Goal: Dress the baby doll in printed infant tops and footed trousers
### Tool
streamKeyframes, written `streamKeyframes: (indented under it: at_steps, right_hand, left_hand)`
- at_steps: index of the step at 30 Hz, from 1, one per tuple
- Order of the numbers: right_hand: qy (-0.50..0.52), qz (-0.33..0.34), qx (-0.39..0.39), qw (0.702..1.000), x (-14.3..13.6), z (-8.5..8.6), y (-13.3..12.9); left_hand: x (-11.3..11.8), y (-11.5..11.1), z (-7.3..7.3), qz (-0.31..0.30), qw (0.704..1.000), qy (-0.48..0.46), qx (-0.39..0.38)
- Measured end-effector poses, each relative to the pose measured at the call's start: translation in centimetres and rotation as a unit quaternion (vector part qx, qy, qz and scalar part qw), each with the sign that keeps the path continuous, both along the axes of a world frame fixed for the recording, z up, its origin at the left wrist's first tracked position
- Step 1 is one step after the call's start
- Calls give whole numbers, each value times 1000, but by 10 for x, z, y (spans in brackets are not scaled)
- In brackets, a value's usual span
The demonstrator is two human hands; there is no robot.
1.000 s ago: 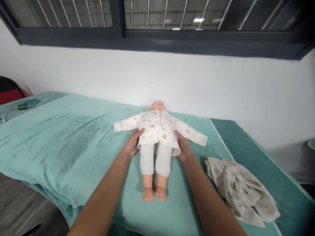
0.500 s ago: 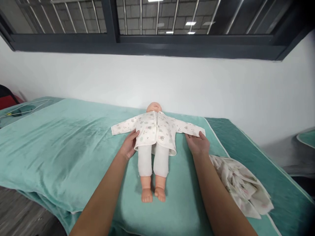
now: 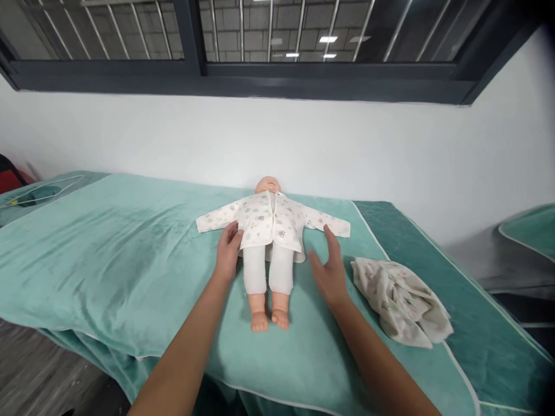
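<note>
A baby doll (image 3: 280, 301) lies on its back, arms stretched sideways and bare feet towards me. It wears white trousers (image 3: 281, 268) and a white printed jacket (image 3: 260, 221), whose front edges meet at the chest and part lower down. My left hand (image 3: 228, 251) is at the jacket's left lower side, thumb and fingers slightly apart; whether it touches the cloth is unclear. Below the sleeve (image 3: 336, 224) on the right, my right hand (image 3: 332, 271) is open with thumb and fingers spread, holding nothing.
A crumpled printed cloth (image 3: 403, 300) lies right of my right forearm. Green covers (image 3: 130, 260) spread beneath the doll, with a darker green strip (image 3: 416, 248) at the right. Behind stand a white wall (image 3: 347, 150) and a dark window frame (image 3: 303, 81).
My right hand has let go of the right sleeve and drawn inward, its fingers spreading. My left hand has stayed near the jacket's side. The camera view has shifted slightly.
</note>
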State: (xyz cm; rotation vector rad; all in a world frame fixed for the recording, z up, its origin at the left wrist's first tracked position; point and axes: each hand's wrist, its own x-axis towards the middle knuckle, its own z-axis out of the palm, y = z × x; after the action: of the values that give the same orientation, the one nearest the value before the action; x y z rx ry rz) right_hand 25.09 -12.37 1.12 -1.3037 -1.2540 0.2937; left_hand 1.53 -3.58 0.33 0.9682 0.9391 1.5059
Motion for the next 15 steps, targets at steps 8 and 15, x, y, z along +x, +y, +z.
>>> streamKeyframes:
  at_steps: [8, 15]
  right_hand:
    - [-170, 60, -29, 983, -20, 9, -1]
    - [9, -1, -17, 1000, -50, 17, 45]
  left_hand:
    - [2, -25, 4, 13, 934, 252, 254]
    - [-8, -18, -4, 64, 928, 289, 227]
